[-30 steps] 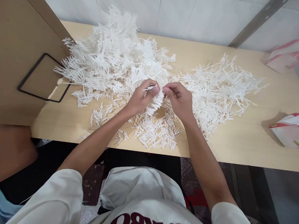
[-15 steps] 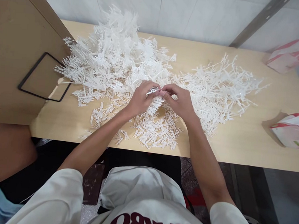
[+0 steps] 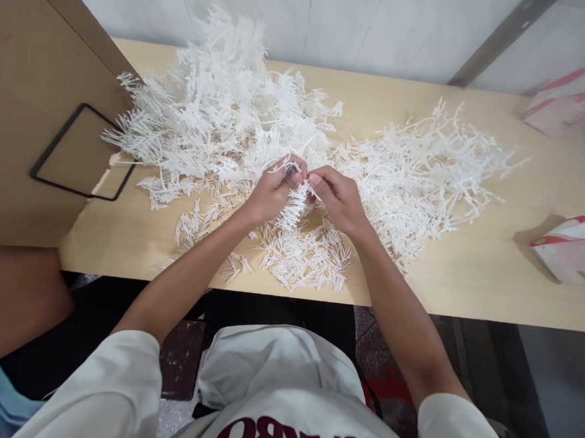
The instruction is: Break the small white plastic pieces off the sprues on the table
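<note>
My left hand (image 3: 273,192) is closed around a white branched plastic piece (image 3: 293,210) with rows of thin prongs, which hangs below its fingers. Just to the right, my right hand (image 3: 341,201) pinches with thumb and forefinger at the same piece, close to the left fingertips. What exactly lies in that pinch is too small to make out. Under both hands is a loose pile of short white plastic sticks (image 3: 307,257). A tall heap of similar white branched pieces (image 3: 220,107) rises behind my left hand. Bare-looking white stems (image 3: 441,166) lie tangled beyond my right hand.
On the left a brown board (image 3: 41,95) with a black wire frame (image 3: 60,146) borders the wooden table (image 3: 468,285). Two red-and-white packets (image 3: 573,249) stand at the right. Another person's arm (image 3: 11,299) shows at lower left. A tiled wall closes the back.
My hands have drawn slightly apart at the fingertips, the right one shifting a little left and down. The left hand keeps its hold on the white piece. The camera view has shifted slightly.
</note>
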Demonstrator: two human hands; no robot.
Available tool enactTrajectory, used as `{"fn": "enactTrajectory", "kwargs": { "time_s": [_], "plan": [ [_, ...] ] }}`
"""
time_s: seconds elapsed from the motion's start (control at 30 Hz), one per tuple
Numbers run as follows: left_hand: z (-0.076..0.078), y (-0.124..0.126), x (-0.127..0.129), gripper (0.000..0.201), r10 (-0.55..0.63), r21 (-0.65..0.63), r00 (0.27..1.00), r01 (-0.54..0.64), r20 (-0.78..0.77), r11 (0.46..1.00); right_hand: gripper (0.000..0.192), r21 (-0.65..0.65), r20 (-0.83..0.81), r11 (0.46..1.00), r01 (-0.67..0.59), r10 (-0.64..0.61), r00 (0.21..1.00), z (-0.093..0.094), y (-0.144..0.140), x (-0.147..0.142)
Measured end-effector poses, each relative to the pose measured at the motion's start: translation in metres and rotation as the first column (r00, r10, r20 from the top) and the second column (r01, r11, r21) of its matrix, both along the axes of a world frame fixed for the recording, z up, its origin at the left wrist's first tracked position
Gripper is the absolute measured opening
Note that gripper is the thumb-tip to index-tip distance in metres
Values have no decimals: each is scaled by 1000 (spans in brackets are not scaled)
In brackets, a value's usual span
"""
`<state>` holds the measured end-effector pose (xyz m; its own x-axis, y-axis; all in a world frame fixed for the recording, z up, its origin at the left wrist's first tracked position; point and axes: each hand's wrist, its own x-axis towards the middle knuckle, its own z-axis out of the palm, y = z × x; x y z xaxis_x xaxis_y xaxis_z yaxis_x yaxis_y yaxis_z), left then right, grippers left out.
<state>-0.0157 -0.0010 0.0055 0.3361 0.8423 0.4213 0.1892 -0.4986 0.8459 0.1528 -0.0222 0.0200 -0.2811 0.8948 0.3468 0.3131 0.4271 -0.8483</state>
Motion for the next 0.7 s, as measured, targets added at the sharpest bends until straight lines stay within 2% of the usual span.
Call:
{"fn": "enactTrajectory", "kwargs": {
  "time_s": [0.1,0.23,0.43,0.5,0.57,0.7],
  "plan": [
    [0,0,1,43,-28,-57,998,31,52,998,35,-75,-124,997,20,-29,992,-4,-1,-7],
    [-3,-1,3,46,-78,-139,988,96,132,986,34,-102,-232,991,84,-106,967,-13,-2,-16],
    [-5,-2,6,41,-122,-195,968,166,220,967,31,-141,-291,977,163,-198,936,-29,-1,-26],
    [-5,-2,5,39,-99,-179,972,139,214,974,30,-135,-274,976,171,-202,940,-29,0,-25],
    [-2,-1,3,35,-40,-135,988,61,152,989,30,-53,-210,974,221,-228,951,-25,-1,-21],
    [5,0,-2,33,36,-29,999,-35,28,999,28,283,43,918,277,-301,953,-15,-2,-10]
  ]
}}
